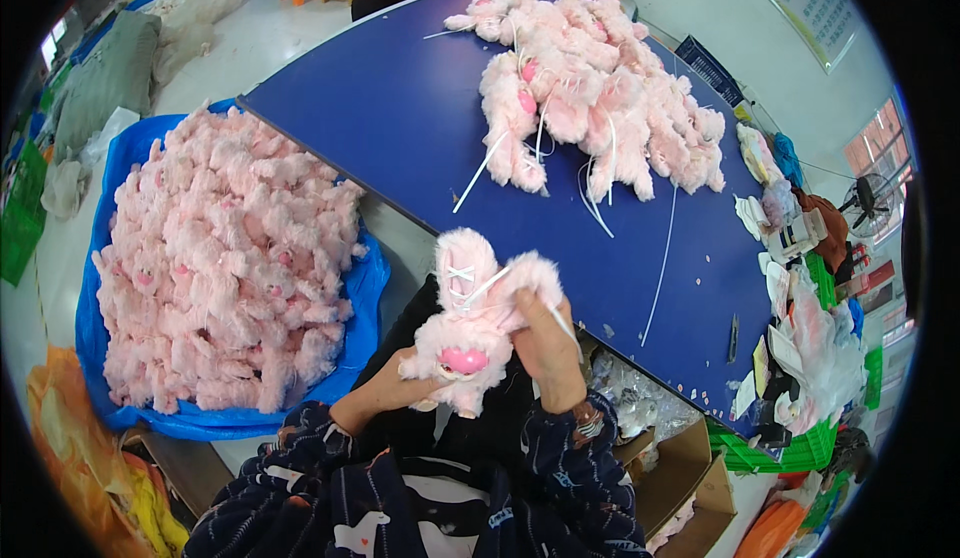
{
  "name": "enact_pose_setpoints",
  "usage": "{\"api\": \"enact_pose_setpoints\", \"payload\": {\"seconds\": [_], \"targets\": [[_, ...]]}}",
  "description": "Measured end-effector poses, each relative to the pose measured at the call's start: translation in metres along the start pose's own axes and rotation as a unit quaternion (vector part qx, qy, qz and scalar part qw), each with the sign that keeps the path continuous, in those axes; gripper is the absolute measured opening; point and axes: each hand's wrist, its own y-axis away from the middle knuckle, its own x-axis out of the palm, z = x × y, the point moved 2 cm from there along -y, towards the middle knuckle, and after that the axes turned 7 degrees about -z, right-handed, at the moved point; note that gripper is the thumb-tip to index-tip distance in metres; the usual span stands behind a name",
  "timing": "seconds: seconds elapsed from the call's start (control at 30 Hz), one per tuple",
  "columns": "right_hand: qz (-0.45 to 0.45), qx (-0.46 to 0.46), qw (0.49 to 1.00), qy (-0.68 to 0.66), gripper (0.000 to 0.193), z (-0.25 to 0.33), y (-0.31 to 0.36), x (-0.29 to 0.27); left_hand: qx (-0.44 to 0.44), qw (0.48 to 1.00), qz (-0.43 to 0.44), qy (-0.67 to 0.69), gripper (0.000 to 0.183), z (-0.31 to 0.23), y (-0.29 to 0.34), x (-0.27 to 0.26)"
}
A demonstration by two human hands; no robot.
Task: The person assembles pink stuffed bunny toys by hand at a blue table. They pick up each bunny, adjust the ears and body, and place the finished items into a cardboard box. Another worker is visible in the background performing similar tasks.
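Plush toy (464, 343) held | heap (600, 78) on blue table (360, 88) | tarp (372, 293) left | carton (672, 463) right

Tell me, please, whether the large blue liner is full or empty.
Full: pink plush toys heap up across the large blue liner.

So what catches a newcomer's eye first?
Probably the heap of fluffy pink plush toys in blue plastic sheeting, at left. Then the long-eared pink plush toy with white lacing, held between left hand and right hand, and another pink plush pile on the blue tabletop.
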Motion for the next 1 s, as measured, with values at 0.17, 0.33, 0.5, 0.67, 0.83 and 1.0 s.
{"api": "enact_pose_setpoints", "payload": {"seconds": [0.17,0.33,0.5,0.67,0.83,1.0], "targets": [[0.0,-0.039,0.999,-0.012,0.031,0.009,-0.01,0.003,-0.002,1.0,0.002,-0.003,0.044,-0.005,0.0,-0.002],[-0.066,-0.075,0.995,0.03,0.022,0.009,-0.014,-0.004,0.023,0.999,-0.027,-0.027,0.046,-0.004,-0.003,-0.005],[-0.067,-0.078,0.989,0.107,0.023,0.01,-0.014,-0.004,0.11,0.99,-0.09,0.013,0.049,0.0,-0.002,-0.027],[-0.089,-0.146,0.931,0.321,0.022,0.039,-0.045,0.003,0.321,0.894,-0.298,-0.097,0.045,-0.013,0.013,-0.118],[-0.115,-0.412,0.662,0.616,0.027,0.037,-0.102,-0.003,0.29,0.801,-0.233,0.469,0.052,-0.102,0.013,-0.093],[-0.116,-0.347,0.53,0.765,0.02,0.028,-0.137,-0.013,0.143,0.948,-0.218,0.183,0.039,-0.038,-0.007,-0.069]]}}
